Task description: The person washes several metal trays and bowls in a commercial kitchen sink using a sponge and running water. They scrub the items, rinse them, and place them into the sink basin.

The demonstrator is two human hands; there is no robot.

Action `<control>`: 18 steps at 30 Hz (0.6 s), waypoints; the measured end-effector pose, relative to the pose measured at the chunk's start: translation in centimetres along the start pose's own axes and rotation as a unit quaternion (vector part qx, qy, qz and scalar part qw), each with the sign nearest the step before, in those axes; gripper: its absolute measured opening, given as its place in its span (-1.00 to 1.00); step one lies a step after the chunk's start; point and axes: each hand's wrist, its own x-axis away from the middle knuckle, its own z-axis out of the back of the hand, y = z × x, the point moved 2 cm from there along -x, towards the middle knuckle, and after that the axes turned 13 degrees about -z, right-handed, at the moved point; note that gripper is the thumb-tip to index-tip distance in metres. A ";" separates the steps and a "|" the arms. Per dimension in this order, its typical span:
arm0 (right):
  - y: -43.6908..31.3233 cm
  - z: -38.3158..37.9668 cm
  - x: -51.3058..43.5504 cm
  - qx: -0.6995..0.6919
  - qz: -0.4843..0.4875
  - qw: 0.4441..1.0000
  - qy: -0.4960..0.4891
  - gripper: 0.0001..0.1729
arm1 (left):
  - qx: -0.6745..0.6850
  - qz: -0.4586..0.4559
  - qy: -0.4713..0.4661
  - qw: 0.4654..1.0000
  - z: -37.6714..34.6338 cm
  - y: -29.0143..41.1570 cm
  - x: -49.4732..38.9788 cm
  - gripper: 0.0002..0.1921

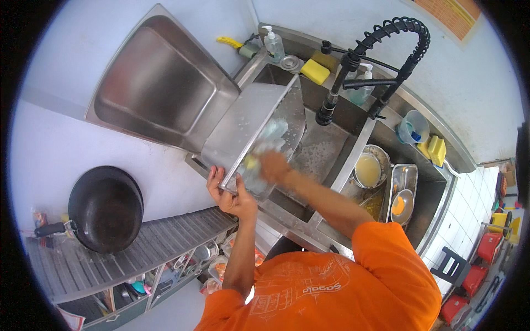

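My left hand (234,196) grips the near rim corner of a deep stainless steel pan (242,120), which is tilted on its side over the left sink basin (321,153). Inside the pan, my right hand (271,165) presses on a yellow sponge (251,161), partly hidden and blurred by motion. White suds and droplets coat the pan's inner wall. A larger stainless steel pan (161,82) leans against the wall behind it. The black spring-neck faucet (327,113) hangs over the basin.
Bowls (367,169) and a metal tray (403,173) with food residue stand in the right basin. Along the back ledge are a yellow sponge (315,71), pump bottles (273,45) and a plastic cup (413,126). A black wok (105,209) leans on the ribbed rack (174,244) at left.
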 end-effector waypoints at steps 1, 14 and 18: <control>-0.1 0.0 0.1 0.015 0.029 0.999 0.009 -0.34 | -0.001 -0.017 -0.021 1.000 -0.1 0.1 0.0 -0.85; 8.5 4.5 -6.3 0.308 0.104 0.937 0.124 -0.53 | 0.001 -0.001 -0.019 1.000 1.2 0.6 -2.4 -0.71; 8.5 8.4 -6.1 0.164 0.068 0.932 0.315 -0.61 | 0.042 0.125 0.028 0.991 0.9 0.6 -3.0 -0.61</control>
